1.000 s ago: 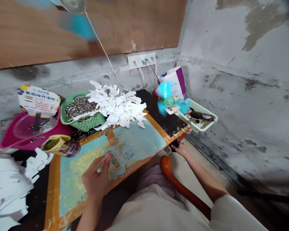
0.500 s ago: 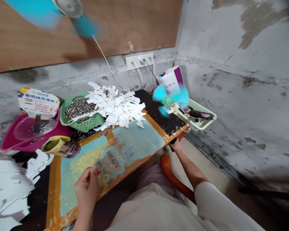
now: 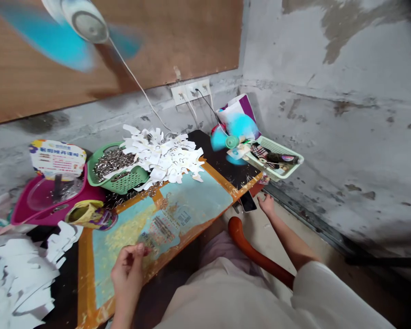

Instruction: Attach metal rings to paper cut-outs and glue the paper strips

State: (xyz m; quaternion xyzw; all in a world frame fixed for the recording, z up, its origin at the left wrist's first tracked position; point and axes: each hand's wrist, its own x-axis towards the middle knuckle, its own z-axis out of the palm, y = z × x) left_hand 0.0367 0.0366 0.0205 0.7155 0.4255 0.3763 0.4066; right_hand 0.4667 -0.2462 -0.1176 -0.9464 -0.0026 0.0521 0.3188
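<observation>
A black worktable fills the corner, its pale-blue mat framed by orange-brown tape. At its left end lies a heap of white paper; behind the mat sits a pile of white paper cutouts, touching a green plastic basket. A magenta basket stands just left of that one. A curved wooden armrest rises beside the person's lap.

The left hand hangs over the mat's near edge, fingers curled and thumb closed against them — whether something small is pinched there, I cannot tell. The right hand is beyond the table's right edge, thumb and fingers parted, holding nothing.

Just beside it, a smartphone juts from beneath the tabletop edge, screen up — not touched by either hand. Smallest are the metal rings heaped inside the green basket.
</observation>
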